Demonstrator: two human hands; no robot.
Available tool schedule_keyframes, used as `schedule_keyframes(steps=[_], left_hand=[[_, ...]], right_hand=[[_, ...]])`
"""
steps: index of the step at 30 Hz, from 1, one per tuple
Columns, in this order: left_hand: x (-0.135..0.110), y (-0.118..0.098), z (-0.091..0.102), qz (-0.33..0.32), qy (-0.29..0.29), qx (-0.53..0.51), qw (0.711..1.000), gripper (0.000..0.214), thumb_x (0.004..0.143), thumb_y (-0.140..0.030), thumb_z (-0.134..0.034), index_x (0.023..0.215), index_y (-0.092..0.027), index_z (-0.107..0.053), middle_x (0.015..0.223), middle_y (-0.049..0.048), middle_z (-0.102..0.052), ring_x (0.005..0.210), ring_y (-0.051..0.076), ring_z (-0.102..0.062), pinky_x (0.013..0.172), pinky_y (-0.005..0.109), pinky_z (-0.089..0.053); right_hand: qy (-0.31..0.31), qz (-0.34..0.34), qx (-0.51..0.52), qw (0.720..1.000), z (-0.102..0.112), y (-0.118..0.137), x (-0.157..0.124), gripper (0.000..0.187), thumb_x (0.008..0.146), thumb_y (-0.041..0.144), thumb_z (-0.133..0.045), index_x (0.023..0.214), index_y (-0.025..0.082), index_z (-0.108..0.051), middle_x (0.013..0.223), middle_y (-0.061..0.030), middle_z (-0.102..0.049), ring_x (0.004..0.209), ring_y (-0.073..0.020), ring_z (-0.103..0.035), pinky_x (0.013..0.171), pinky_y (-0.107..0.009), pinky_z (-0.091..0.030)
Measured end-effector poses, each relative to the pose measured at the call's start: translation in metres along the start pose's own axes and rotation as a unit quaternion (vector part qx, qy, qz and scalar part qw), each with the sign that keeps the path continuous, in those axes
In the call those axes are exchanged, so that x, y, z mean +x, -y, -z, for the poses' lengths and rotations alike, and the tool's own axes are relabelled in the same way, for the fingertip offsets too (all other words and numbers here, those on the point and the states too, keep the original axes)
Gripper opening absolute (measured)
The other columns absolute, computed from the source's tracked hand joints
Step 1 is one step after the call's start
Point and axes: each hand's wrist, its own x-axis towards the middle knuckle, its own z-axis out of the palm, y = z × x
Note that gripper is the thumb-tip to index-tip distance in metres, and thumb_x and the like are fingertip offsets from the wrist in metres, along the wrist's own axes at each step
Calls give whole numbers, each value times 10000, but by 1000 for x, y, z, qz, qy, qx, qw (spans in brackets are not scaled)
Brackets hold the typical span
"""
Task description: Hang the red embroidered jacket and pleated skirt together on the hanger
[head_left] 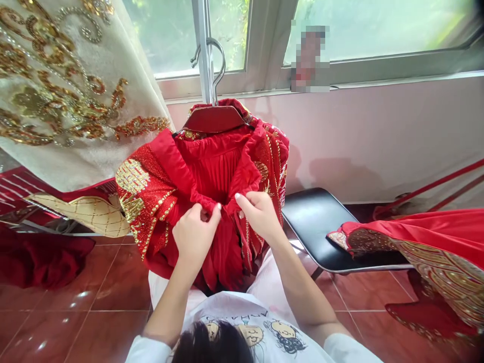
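A red garment [181, 171] with gold beading and embroidery hangs in front of me from a hanger [214, 120] with a metal hook and a dark red top. Its gathered waistband [245, 169] faces me, with pleated red cloth inside. My left hand [195, 232] pinches the band's left end between thumb and fingers. On the other end, my right hand [260, 214] is closed in a similar pinch. The two hands are a short way apart at the front opening. Below them the red cloth drapes down between my legs.
A white cloth [139, 91] with gold sequins hangs at the left, above a cream quilted piece [102, 217]. At the right stands a black folding chair [315, 222] with a red and gold garment [434, 242] over it. Behind are a pink wall [378, 131] and windows.
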Motion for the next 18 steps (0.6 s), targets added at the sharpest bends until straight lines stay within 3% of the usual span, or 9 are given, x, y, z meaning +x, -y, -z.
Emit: schedule_keyframes(steps=[3, 5, 8, 10, 12, 15, 18], left_hand=[[15, -4, 13, -49, -11, -36, 998, 340, 855, -350, -505, 557, -195, -451, 520, -21, -503, 497, 123, -454, 527, 263, -286], [17, -3, 25, -93, -40, -101, 990, 274, 854, -310, -506, 609, -189, -503, 556, -25, -522, 530, 115, -483, 558, 249, -340], [15, -4, 41, -118, -48, -205, 970, 158, 860, -294, -542, 952, -186, -612, 789, 0, -655, 650, 121, -594, 623, 225, -434], [16, -5, 47, -132, -9, -264, 955, 405, 862, -273, -558, 1259, -210, -513, 1029, 34, -682, 730, 120, -637, 665, 218, -480], [19, -6, 50, -159, 53, -288, 943, 524, 876, -257, -543, 1388, -243, -429, 1207, 52, -648, 861, 133, -659, 790, 239, -508], [27, -3, 51, -192, 142, -302, 923, 449, 884, -275, -542, 1332, -240, -535, 1294, 42, -624, 1118, 188, -611, 1007, 291, -448], [34, -1, 46, -191, 174, -310, 915, 457, 836, -248, -596, 1290, -206, -571, 1236, 47, -652, 1104, 211, -612, 983, 305, -461]], right_hand=[[22, 44, 38, 998, 9, 32, 8, 445, 818, 386, -513, 443, 206, -356, 390, 37, -412, 394, -63, -363, 430, -221, -250], [57, 50, 67, 995, 12, 45, 12, 454, 818, 377, -531, 435, 203, -360, 376, 41, -414, 374, -55, -354, 413, -212, -246], [117, 47, 119, 985, 8, 50, 16, 453, 819, 382, -562, 443, 192, -395, 374, 47, -428, 357, -44, -345, 391, -197, -238], [132, 34, 169, 976, 1, 48, 17, 451, 811, 401, -588, 460, 189, -401, 379, 58, -416, 357, -37, -338, 381, -186, -232], [134, 13, 223, 965, -6, 46, 17, 460, 792, 427, -621, 478, 190, -384, 385, 72, -387, 359, -31, -325, 374, -175, -234], [144, -11, 264, 954, -14, 48, 19, 479, 759, 474, -663, 490, 189, -388, 386, 81, -364, 357, -27, -316, 363, -165, -239], [158, -7, 270, 950, -14, 53, 22, 435, 802, 503, -603, 542, 171, -495, 421, 57, -437, 358, -36, -352, 361, -171, -277]])
